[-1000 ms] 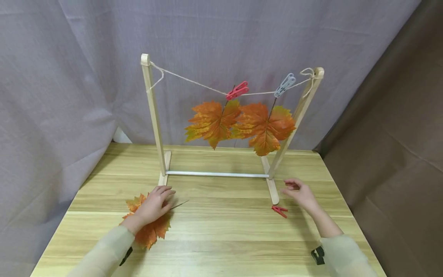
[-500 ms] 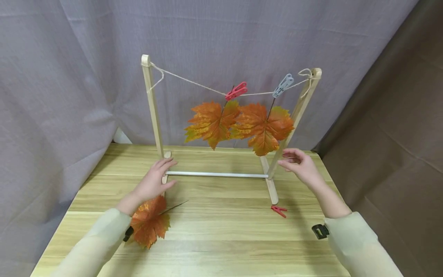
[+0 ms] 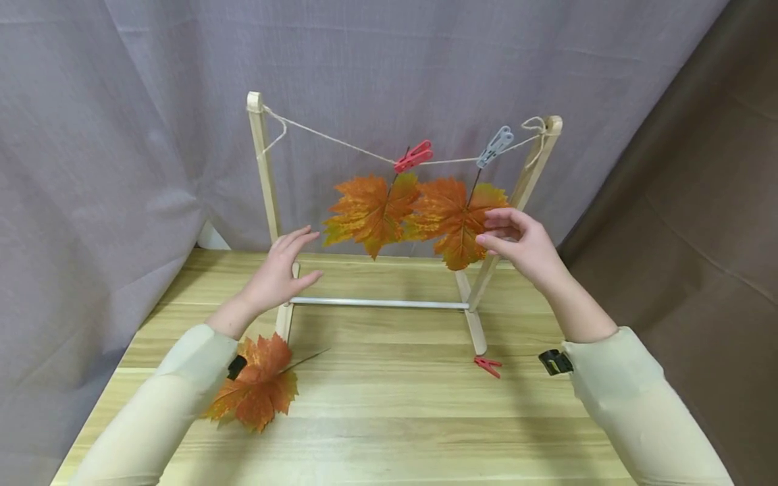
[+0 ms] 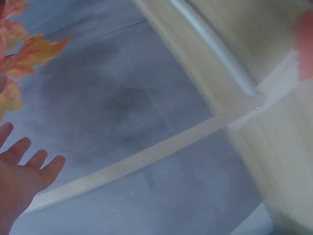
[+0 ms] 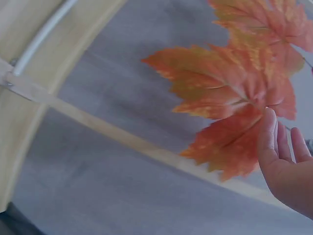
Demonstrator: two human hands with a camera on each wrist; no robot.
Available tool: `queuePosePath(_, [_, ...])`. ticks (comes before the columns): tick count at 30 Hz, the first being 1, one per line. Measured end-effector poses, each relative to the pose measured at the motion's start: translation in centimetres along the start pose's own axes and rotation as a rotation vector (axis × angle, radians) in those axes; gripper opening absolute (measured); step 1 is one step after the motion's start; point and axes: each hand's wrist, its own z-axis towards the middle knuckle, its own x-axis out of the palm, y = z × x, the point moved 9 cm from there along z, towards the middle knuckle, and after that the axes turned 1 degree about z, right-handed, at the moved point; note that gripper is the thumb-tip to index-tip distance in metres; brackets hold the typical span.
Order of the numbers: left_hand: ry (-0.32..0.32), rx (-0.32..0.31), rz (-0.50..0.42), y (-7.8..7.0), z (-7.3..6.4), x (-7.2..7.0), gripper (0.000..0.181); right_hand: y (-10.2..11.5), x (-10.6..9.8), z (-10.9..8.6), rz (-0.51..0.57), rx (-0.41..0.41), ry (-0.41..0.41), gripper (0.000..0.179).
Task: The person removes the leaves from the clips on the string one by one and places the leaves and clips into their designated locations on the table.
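Hovering in front of the right wooden post (image 3: 527, 177), my right hand (image 3: 524, 248) is plainly the nearer one to the right-hanging leaf (image 3: 450, 226). That leaf lies just left of its fingers, which overlap its edge in my head view; whether they touch I cannot tell. Those fingers are gently bent, thumb apart, with nothing pinched between them. The leaf hangs from the string (image 3: 337, 141) by its stem (image 3: 474, 187), which tilts up and slightly right to the blue clothespin (image 3: 495, 146). So the clothespin sits above my fingers and the blade beside them; I judge that offset matters most. My left hand (image 3: 279, 273) is raised by the left wooden post (image 3: 267, 179), fingers spread and holding nothing, the left-hanging leaf (image 3: 373, 212) off to its right. Below, a loose leaf (image 3: 261, 391) lies on the tabletop (image 3: 389, 398).
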Motion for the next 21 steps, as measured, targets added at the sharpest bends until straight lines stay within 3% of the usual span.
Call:
queuePosePath(13, [-0.108,0.012,-0.047,-3.1,4.3,-2.7,0.062,6.4,0.4,2.5,0.049,-0.063,-0.04,0.046])
queuePosePath(21, [-0.104,0.015,-0.055,-5.6,7.5,-3.2,0.061,8.6,1.6,4.2,0.064,-0.061,-0.029,0.051])
